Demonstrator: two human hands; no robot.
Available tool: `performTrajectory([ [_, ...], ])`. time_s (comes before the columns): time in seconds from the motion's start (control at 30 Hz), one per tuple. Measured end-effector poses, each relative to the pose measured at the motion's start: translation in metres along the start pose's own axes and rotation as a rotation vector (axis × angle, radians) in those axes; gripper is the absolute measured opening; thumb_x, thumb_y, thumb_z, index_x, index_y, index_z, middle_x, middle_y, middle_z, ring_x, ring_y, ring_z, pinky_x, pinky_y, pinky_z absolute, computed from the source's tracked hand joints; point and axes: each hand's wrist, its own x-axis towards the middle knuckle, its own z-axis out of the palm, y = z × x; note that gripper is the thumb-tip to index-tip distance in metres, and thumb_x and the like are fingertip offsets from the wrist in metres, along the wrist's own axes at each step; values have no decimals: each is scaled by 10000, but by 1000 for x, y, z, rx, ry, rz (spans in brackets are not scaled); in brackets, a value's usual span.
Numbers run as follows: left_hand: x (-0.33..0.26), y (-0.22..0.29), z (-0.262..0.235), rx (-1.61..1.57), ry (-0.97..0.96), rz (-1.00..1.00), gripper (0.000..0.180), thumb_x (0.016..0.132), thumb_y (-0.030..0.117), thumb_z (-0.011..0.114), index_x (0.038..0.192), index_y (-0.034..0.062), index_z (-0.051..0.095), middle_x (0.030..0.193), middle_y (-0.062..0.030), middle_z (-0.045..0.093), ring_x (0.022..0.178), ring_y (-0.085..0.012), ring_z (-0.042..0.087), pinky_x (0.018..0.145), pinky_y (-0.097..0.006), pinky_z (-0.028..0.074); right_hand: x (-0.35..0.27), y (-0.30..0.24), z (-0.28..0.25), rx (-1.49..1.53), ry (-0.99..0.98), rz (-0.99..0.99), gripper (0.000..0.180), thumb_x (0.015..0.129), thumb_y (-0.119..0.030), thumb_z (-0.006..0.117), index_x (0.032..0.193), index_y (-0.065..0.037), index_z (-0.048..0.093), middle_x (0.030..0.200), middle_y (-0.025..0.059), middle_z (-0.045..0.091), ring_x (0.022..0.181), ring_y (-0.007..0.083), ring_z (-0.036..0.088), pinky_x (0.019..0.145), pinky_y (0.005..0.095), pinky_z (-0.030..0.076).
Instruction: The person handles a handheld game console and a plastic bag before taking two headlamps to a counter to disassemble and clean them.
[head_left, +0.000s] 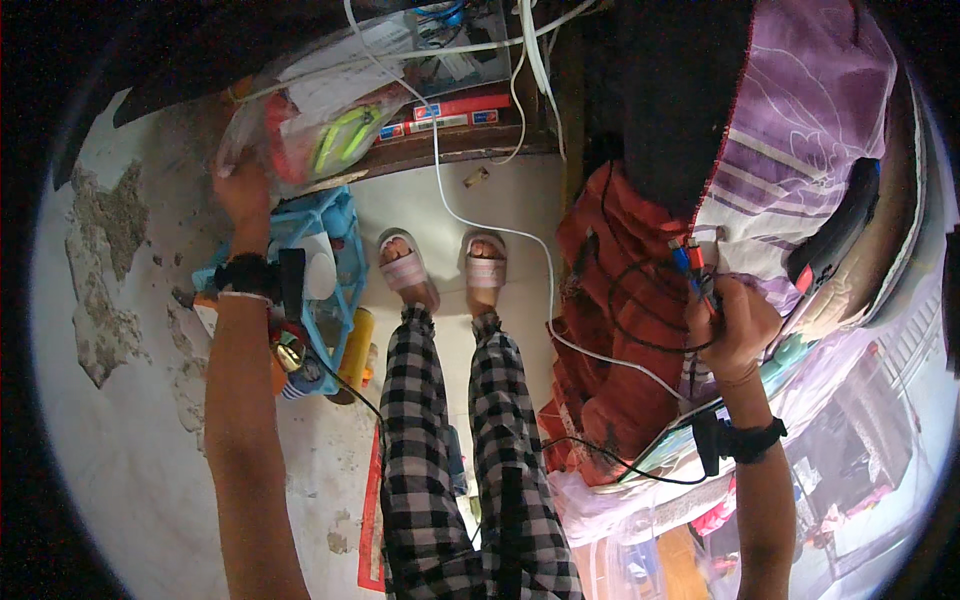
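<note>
Right hand (742, 315): fingers curled in, closed on a bundle of cable (655, 346), with a red plug (697, 257) and a blue plug (681, 258) standing out beyond the fingertips. The black cable loops over the red cloth (630, 400), beside the purple cloth (780, 150).

Left hand (243, 190): at the left end of a clear bag (300, 140) on the wooden shelf (440, 148), above the blue basket (345, 215). Fingers bent and partly lost in shadow and film – whether they grip the bag or only rest against it, cannot tell.

Handling, as judged: the cable should be light and limp, apt to snag or tangle in its loops; the plugs look small and stiff. Best hold is on the plug bodies, since pulling on the cord would strain the joint. The bag appears soft, thin and somewhat slippery – a gathered fold of film would give the surest hold. Its contents, among them a bright green item (343, 138), are only partly legible; their weight and fragility cannot be established.
</note>
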Motion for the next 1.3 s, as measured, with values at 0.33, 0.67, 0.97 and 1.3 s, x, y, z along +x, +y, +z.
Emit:
performTrajectory([
  [0.33,-150,205,-61,-170,-308,-134,388,864,237,440,1111,-59,483,1114,-198,526,985,-272,529,863,-343,394,-2,4,0,6,-2,18,163,696,-184,616,726,-36,556,566,83,527,467,243,527,427,317,413],
  [0.67,-213,266,-153,-265,-791,-328,261,762,120,463,953,-45,528,951,-166,544,878,-311,524,793,-349,407,3,0,0,2,27,-5,136,688,-156,597,727,-31,562,570,89,534,481,250,538,450,320,431],
  [0.97,-222,234,-101,-204,-698,-51,295,588,-50,489,879,-24,531,909,-148,520,849,-348,477,774,-371,404,4,-3,0,13,5,-13,133,711,-128,611,736,-12,551,562,111,517,453,259,501,418,332,381],
  [1.3,-282,156,-49,310,-983,260,359,659,47,564,1017,71,552,1125,-95,488,1074,-285,427,934,-442,327,3,-6,0,38,-32,-2,133,721,-101,607,696,-26,500,518,90,453,425,265,450,393,340,326],
])
